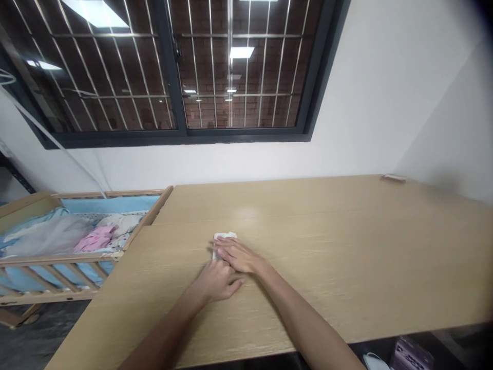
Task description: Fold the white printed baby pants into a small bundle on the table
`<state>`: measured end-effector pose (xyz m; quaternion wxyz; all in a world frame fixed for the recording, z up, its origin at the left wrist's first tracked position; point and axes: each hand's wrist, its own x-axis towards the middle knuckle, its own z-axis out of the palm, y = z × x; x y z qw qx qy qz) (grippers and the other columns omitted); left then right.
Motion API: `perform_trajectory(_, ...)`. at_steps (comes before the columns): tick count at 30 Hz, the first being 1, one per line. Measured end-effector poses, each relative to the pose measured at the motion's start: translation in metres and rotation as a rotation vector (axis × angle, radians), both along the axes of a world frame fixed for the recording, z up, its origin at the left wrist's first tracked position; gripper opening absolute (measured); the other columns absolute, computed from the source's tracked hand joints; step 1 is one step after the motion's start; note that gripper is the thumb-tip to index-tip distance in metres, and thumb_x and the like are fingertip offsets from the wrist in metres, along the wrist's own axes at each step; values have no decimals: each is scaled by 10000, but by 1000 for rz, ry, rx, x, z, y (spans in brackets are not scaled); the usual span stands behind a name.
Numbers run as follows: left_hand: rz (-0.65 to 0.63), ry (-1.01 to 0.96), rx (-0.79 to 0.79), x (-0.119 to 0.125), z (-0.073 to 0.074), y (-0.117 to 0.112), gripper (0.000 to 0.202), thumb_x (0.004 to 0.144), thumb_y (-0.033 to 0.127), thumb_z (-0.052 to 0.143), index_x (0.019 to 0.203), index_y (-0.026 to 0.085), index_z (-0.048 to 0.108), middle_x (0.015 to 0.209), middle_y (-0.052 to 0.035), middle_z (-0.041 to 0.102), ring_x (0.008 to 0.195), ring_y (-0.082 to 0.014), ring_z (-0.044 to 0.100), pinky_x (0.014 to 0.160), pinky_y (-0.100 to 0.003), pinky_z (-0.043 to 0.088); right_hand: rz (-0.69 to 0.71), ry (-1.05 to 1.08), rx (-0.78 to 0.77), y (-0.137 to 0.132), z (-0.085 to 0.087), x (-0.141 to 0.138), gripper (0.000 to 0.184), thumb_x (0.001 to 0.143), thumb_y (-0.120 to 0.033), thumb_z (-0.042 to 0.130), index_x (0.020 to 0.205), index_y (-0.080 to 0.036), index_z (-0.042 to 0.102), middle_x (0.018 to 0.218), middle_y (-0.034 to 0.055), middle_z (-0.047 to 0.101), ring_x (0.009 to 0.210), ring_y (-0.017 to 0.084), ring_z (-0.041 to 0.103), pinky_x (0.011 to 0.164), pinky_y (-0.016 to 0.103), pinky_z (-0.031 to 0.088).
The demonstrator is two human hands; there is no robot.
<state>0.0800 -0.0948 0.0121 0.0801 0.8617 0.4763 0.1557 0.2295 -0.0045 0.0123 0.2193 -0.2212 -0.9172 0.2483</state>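
A small flat white thing [225, 235] lies on the wooden tabletop, mostly covered by my hands, so its kind is unclear. My right hand [239, 255] rests on it palm down, fingers stretched out flat towards the left. Just below, touching the right fingers, my left hand [219, 280] has its fingers curled by the near edge of the white thing, with its thumb pointing right. Whatever the left fingers hold, if anything, is hidden.
The wooden table [327, 246] reaches to the wall under a barred window [239, 67]. On the left stands a wooden cot [57, 262] with bedding and pink cloth [96, 238]. A small flat object [393, 178] lies at the far right. A purple box [412, 354] sits below the front edge.
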Motion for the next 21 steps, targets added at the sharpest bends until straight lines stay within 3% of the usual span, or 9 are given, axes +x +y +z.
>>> perform_trajectory(5, -5, 120, -21, 0, -1, 0, 473, 948, 499, 486, 1261, 190, 660, 1234, -156, 695, 1096, -357, 663, 926, -487, 527, -30, -87, -23, 25, -16, 5, 529, 1047, -555, 345, 1526, -344, 422, 1610, -12, 353, 1524, 210, 240, 1259, 449, 109)
perform_trajectory(10, -2, 135, 36, -1, -4, -2, 508, 946, 481, 491, 1331, 171, 605, 1472, -168, 538, 1207, -351, 619, 959, -460, 524, -179, -125, -38, 56, -26, 11, 655, 1040, -613, 230, 1585, -259, 312, 1647, 53, 254, 1536, 218, 199, 1259, 451, 68)
perform_trajectory(14, -1, 67, 31, -2, -7, 0, 452, 926, 463, 530, 1275, 201, 647, 1452, -142, 567, 1181, -330, 638, 966, -443, 519, -221, -78, -14, 61, -34, 11, 667, 1043, -605, 224, 1581, -226, 328, 1633, 85, 295, 1528, 224, 226, 1257, 453, 88)
perform_trajectory(16, -5, -29, 4, -5, -5, 4, 375, 934, 438, 521, 1206, 241, 687, 1385, -93, 633, 1119, -285, 671, 936, -386, 525, -266, -49, -22, 59, -37, 11, 704, 1032, -626, 230, 1582, -195, 325, 1636, 106, 289, 1531, 236, 217, 1256, 452, 104)
perform_trajectory(18, 93, -136, -20, -11, -2, 11, 313, 954, 423, 491, 1110, 282, 723, 1231, -40, 726, 1012, -219, 702, 867, -300, 521, -346, 33, -50, 57, -38, 12, 732, 1026, -637, 228, 1583, -169, 314, 1640, 128, 281, 1530, 250, 217, 1248, 462, 142)
perform_trajectory(21, 379, -188, -2, -26, 3, 24, 375, 991, 440, 404, 962, 259, 731, 966, -46, 773, 843, -187, 701, 746, -265, 482, -500, 253, -69, 56, -37, 16, 686, 1038, -597, 215, 1561, -173, 346, 1607, 148, 354, 1496, 260, 294, 1221, 487, 218)
